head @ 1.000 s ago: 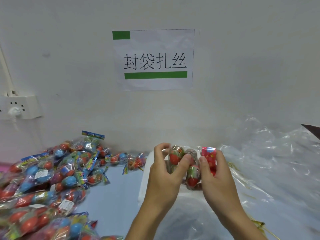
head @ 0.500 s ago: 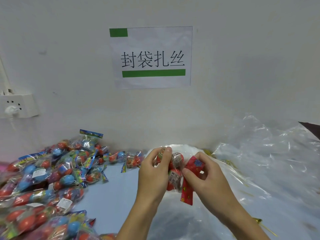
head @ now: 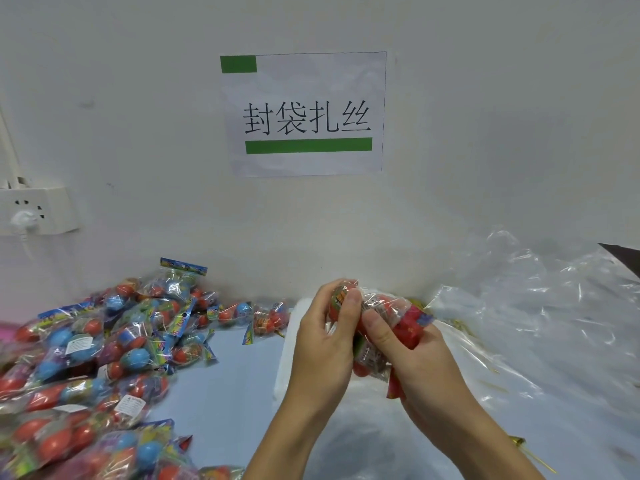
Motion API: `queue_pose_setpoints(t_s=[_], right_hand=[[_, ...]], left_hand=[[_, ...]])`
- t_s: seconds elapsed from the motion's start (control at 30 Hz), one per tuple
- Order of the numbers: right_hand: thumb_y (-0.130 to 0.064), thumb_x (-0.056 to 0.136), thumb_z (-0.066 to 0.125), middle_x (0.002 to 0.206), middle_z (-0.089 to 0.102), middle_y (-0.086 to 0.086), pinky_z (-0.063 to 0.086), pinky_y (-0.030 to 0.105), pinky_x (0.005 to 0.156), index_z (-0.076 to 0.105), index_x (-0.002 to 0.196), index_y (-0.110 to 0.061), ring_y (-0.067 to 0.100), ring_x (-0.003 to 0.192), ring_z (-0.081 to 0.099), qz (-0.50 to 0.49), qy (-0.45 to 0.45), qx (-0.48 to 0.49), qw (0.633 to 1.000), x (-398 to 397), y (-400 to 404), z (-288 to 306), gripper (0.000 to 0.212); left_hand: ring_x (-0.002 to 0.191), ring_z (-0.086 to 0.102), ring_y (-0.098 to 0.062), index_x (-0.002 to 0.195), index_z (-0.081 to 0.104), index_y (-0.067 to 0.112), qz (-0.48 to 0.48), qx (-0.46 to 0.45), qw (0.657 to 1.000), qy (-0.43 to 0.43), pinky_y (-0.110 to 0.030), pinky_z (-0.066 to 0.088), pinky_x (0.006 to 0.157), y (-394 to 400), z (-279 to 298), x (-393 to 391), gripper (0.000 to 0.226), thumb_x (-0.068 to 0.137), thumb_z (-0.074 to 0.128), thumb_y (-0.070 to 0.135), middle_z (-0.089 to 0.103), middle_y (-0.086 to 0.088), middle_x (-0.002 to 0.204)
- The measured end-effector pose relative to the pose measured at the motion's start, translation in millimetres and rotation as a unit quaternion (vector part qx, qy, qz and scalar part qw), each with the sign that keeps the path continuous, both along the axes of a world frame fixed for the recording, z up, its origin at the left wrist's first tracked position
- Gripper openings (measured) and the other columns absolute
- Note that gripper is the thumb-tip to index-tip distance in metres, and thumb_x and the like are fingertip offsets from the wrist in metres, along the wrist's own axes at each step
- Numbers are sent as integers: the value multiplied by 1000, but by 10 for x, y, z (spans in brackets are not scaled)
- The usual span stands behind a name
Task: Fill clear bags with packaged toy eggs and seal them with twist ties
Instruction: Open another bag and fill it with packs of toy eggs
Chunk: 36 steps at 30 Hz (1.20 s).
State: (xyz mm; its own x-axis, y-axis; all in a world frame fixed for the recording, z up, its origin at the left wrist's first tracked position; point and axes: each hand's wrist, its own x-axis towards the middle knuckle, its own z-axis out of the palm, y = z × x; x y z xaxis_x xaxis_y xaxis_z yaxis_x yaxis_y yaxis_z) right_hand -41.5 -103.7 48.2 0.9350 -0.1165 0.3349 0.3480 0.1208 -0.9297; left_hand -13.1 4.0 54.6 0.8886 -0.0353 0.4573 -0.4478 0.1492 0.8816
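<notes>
Above the bench (head: 225,403), near its middle, both my hands hold one pack of toy eggs (head: 375,327) clear of the surface. My left hand (head: 322,344) has its grip curled round the top end, thumb pressed on an egg with a green and orange wrapper. My right hand (head: 422,362) grips the lower part, thumb across the clear film, fingers wrapped behind. A red card header (head: 412,329) with blue marks sticks out between my right fingers; its print is too blurred to read.

On the wall straight ahead hangs a white paper sign (head: 304,114) with the black characters 封袋扎丝, a small green block at its top left corner and a long green bar under the writing. A white wall socket (head: 38,211) with a plug in it sits at the far left.

To my left lies a heap of egg packs (head: 100,358), red and blue eggs under clear film with colourful headers. Small white labels show on a few, but their text cannot be read. To my right spreads a pile of clear bags (head: 540,323), crumpled against the wall. What look like gold twist ties (head: 519,443) lie at the right edge, near my right forearm.
</notes>
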Motion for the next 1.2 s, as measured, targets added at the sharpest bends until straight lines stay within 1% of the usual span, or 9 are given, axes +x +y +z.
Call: queue_pose_setpoints(t_s=[0.17, 0.27, 0.4, 0.47, 0.57, 0.67, 0.8, 1.07, 1.2], right_hand=[[-53, 67, 76, 79, 76, 13, 52, 32, 56, 74, 100, -15, 27, 62, 71, -42, 2, -10, 999, 3, -90, 28, 50], [-53, 64, 76, 80, 75, 19, 51, 41, 64, 76, 94, -14, 29, 60, 69, -66, 5, 9, 998, 21, -238, 46, 49], [-48, 66, 75, 79, 74, 20, 50, 42, 61, 77, 88, -21, 32, 58, 66, -71, 3, 31, 997, 10, -380, 96, 35], [-42, 69, 80, 73, 72, 18, 52, 32, 52, 77, 88, -20, 30, 54, 64, -41, -7, 15, 999, -22, -391, 117, 29], [-32, 72, 82, 71, 73, 15, 48, 26, 42, 75, 96, -28, 29, 52, 67, -5, -19, -75, 997, -73, -340, 117, 26], [-26, 73, 82, 81, 77, 7, 55, 25, 52, 71, 97, -36, 25, 64, 75, 58, 2, -171, 984, -105, -289, 102, 28], [-32, 70, 86, 91, 76, -11, 61, 24, 69, 69, 96, -38, 10, 77, 75, 73, 56, -334, 938, -101, -294, 29, 32], [-60, 59, 71, 79, 73, -13, 61, 33, 68, 65, 95, -33, 5, 65, 69, -34, 86, -421, 902, -39, -200, -129, 45], [-56, 69, 73, 86, 69, -16, 58, 32, 77, 54, 107, -41, 6, 80, 68, -150, 34, -418, 895, 42, -157, -216, 45]], left_hand=[[102, 63, 2, 111, 62, 41, -12, 93, 996, 5, -20, 51, 83, 225, 4, 79, 47, 75, 48, 69, 69, 18, 105], [95, 63, 3, 109, 60, 44, -31, 197, 979, 34, -16, 47, 78, 489, 59, 132, 52, 67, 59, 74, 69, 13, 107], [105, 55, 7, 110, 52, 59, -128, 489, 857, 95, -18, 47, 81, 774, 15, 141, 59, 59, 80, 66, 57, 27, 113], [99, 59, 0, 103, 55, 49, -112, 560, 814, 107, -23, 53, 80, 782, -68, 160, 38, 74, 79, 47, 57, 21, 112], [81, 65, -10, 94, 58, 37, -21, 528, 844, 93, -20, 50, 63, 697, -184, 234, 11, 91, 63, 28, 62, 9, 103], [72, 69, -9, 95, 65, 26, 6, 451, 889, 84, -27, 57, 69, 633, -228, 293, 6, 91, 65, 22, 68, 2, 95], [60, 63, -1, 85, 66, 27, 40, 428, 901, 66, -15, 48, 59, 632, -229, 289, 6, 90, 70, 27, 69, 3, 87], [80, 61, 1, 89, 66, 34, 71, 428, 900, 31, -10, 45, 63, 436, -193, 212, 4, 90, 67, 38, 63, 15, 94], [93, 52, 1, 110, 59, 37, 76, 417, 906, 12, -10, 40, 69, 393, -178, 213, 19, 91, 65, 37, 55, 14, 105]])
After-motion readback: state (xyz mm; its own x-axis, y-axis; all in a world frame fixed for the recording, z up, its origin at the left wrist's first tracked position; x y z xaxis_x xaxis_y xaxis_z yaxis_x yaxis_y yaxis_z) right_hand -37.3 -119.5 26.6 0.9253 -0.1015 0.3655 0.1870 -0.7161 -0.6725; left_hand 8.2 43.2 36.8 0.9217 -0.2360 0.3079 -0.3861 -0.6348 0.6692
